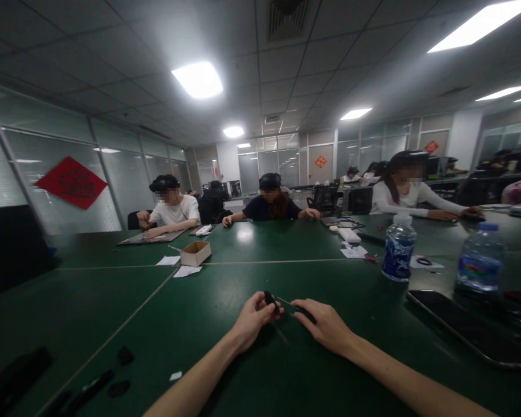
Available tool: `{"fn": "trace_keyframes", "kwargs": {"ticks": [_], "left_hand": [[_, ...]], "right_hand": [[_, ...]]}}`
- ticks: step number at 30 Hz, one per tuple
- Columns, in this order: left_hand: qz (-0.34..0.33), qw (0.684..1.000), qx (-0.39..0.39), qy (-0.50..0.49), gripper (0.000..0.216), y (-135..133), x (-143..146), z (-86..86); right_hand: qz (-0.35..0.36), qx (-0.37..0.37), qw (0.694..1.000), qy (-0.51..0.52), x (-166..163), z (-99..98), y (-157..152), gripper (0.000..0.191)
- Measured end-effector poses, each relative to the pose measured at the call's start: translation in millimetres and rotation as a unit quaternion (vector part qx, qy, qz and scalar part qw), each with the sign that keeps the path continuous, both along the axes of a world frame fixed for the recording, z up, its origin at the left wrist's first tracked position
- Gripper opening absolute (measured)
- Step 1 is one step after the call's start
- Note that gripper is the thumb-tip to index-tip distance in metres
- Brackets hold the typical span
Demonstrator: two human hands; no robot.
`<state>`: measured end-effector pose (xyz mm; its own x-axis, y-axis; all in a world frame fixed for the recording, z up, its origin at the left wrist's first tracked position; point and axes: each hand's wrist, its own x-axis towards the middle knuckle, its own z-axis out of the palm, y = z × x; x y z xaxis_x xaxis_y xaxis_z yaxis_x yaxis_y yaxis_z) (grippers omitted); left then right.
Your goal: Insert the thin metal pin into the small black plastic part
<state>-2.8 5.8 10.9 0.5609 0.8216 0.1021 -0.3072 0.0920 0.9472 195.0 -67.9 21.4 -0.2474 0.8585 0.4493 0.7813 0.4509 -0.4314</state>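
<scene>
My left hand is closed in a pinch on a small black part, held just above the dark green table. Right beside it, my right hand is closed on a thin dark tool. The tool's tip points left toward the black part. Both hands hover at the middle of the table, close together. I cannot make out the exact shape of the small part.
Two water bottles stand at the right, with a dark tablet lying flat before them. A small cardboard box and paper slips sit mid-table. Small black parts lie at the lower left. Three other people sit at the far side.
</scene>
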Motion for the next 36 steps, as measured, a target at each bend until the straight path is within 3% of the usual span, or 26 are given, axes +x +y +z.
{"fn": "trace_keyframes", "kwargs": {"ticks": [11,23,36], "left_hand": [[0.046,0.997,-0.052,-0.034,0.031,7,3,-4.8],[0.033,0.999,-0.014,-0.030,0.028,7,0,-6.1],[0.051,0.998,0.036,0.014,0.036,11,1,-11.4]], "right_hand": [[0.009,0.040,0.999,-0.026,2,-7.8,2,0.026],[0.016,0.013,0.999,-0.037,1,0.8,-3,0.030],[0.021,0.031,0.999,-0.023,3,-5.9,0,0.026]]}}
